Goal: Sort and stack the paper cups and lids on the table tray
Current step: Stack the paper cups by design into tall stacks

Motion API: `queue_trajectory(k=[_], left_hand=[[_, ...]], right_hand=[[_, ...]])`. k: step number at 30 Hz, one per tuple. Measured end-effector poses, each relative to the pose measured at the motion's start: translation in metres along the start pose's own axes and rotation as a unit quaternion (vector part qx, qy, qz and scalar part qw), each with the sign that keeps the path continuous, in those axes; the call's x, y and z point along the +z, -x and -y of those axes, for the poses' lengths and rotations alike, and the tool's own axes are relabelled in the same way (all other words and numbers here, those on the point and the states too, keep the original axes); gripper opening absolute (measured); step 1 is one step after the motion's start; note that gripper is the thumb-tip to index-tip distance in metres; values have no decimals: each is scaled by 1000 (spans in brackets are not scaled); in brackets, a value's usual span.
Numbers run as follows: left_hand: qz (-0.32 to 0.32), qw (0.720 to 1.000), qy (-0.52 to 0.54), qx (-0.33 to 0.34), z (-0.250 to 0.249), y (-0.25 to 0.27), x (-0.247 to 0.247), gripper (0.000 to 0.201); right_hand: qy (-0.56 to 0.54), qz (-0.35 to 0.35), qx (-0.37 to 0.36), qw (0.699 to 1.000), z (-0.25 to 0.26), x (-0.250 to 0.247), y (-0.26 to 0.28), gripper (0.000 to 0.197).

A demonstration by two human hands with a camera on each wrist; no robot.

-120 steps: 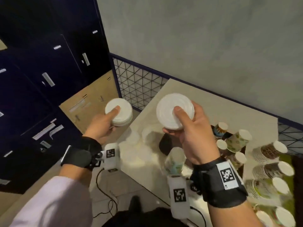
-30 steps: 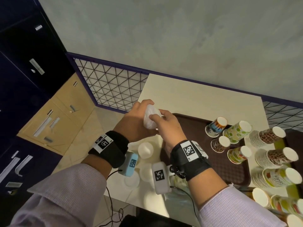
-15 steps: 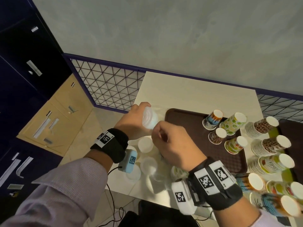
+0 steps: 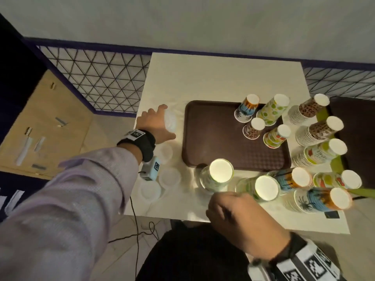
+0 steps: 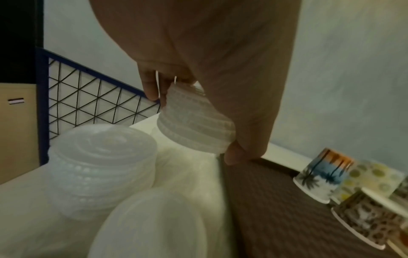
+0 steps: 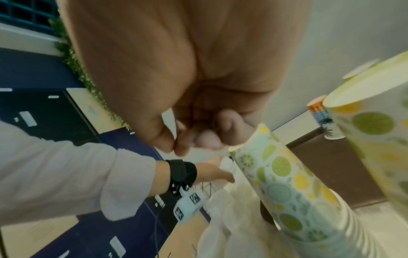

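Observation:
My left hand point(image 4: 162, 125) grips a short stack of white lids point(image 4: 170, 119) tilted on its side, just above the table off the brown tray's point(image 4: 213, 138) left edge. The left wrist view shows thumb and fingers wrapped round that lid stack point(image 5: 194, 125). More lid piles point(image 4: 170, 178) point(image 5: 101, 167) sit on the table below my wrist. Several single cups stand upside down at the tray's far right, among them a palm-print cup point(image 4: 246, 110). My right hand point(image 4: 233, 202) point(image 6: 194, 137) hovers at the table's front edge, fingers curled, empty, beside a lemon-print cup stack point(image 4: 216, 175) point(image 6: 282, 183).
Tall printed cup stacks point(image 4: 316, 130) crowd the table's right side and front right corner point(image 4: 322, 201), by a green tray point(image 4: 336, 165). A wire mesh fence point(image 4: 97, 78) and cardboard point(image 4: 46, 122) lie to the left. A cable point(image 4: 136, 220) hangs off the front edge.
Both hands held lid stacks, then brought them together. My right hand has let go and pulled back to the front edge. My left hand keeps the lids and has dropped beside the tray.

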State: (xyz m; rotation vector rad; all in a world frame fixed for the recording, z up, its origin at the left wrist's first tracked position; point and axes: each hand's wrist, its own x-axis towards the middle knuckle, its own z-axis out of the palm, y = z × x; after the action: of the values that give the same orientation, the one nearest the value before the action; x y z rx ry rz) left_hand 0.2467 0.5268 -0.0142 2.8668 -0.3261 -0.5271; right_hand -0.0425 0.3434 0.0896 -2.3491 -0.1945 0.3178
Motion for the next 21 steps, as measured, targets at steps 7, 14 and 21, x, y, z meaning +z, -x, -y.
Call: queue_trajectory(k=[7,14,21], left_hand=[[1,989,-146,33,-5,-28,40,100],[5,982,-183,47,-19,-49,50,103],[11,982,-188,31,-21,-63,60,108]], right_hand=[[134,-202,29,970,-7,-19,-14,40],[183,-128,67,973,-16,-14,-35,54],[192,-115,76,972,-26,-6,-40,36]])
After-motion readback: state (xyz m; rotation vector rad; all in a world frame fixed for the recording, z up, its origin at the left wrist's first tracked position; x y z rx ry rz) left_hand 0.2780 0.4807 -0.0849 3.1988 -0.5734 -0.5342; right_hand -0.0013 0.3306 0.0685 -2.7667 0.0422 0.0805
